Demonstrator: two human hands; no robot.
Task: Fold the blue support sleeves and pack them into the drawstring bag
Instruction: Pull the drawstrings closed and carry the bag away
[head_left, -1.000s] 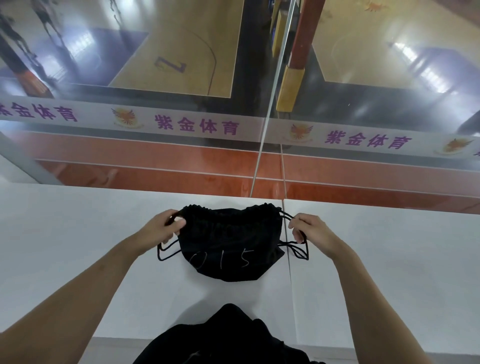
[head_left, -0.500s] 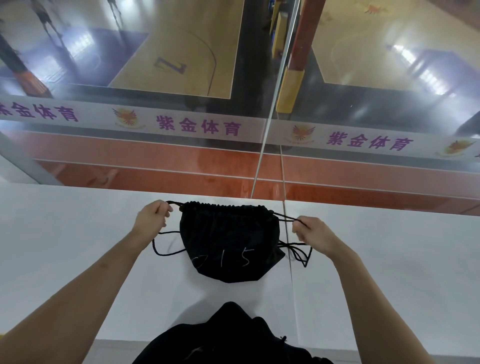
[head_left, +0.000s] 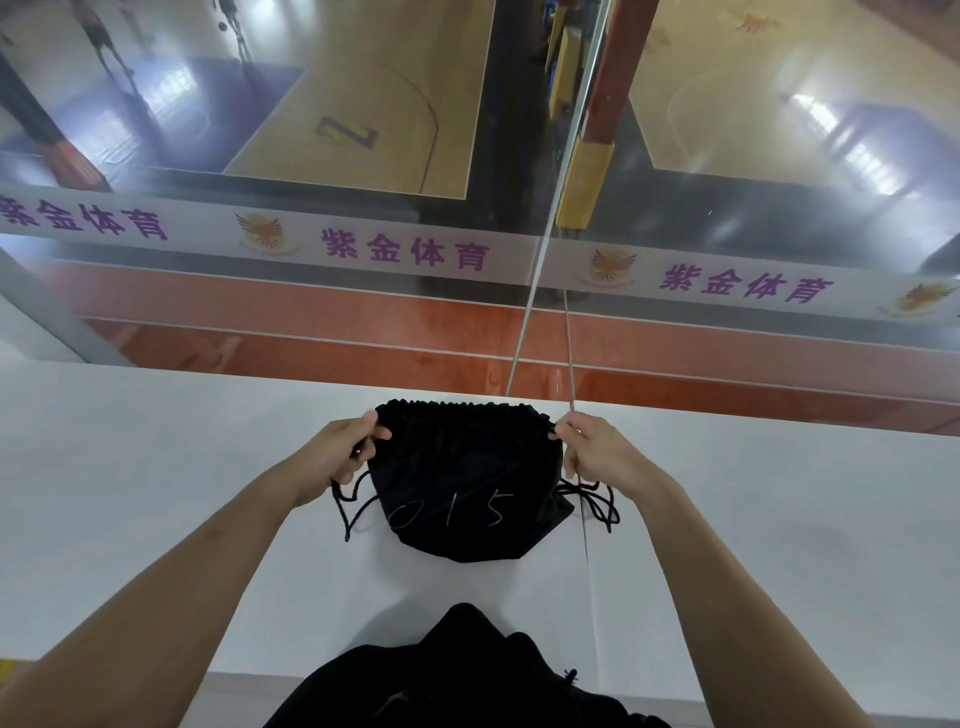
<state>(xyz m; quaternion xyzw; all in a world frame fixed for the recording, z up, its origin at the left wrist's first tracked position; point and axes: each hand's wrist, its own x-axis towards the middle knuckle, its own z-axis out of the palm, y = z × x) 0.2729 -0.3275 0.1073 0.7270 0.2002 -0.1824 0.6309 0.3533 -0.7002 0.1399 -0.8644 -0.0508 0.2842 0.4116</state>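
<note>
A black drawstring bag (head_left: 462, 478) marked "015" in chalk lies on the white table (head_left: 156, 493), its gathered mouth facing away from me. My left hand (head_left: 340, 449) pinches the bag's left top corner, with the cord loop hanging below it. My right hand (head_left: 597, 452) pinches the right top corner, with the cords tangled beneath it. No blue support sleeves are in sight; the bag looks bulged.
The table's far edge meets a glass pane (head_left: 467, 182) overlooking a sports court, with a metal frame bar (head_left: 550, 218) between the panes. A seam (head_left: 589, 571) runs down the table to the right of the bag. My dark clothing (head_left: 457, 675) fills the bottom centre.
Both hands slid from the cords, pulled outward, up to the bag's top corners. The bag's mouth is spread wider than before.
</note>
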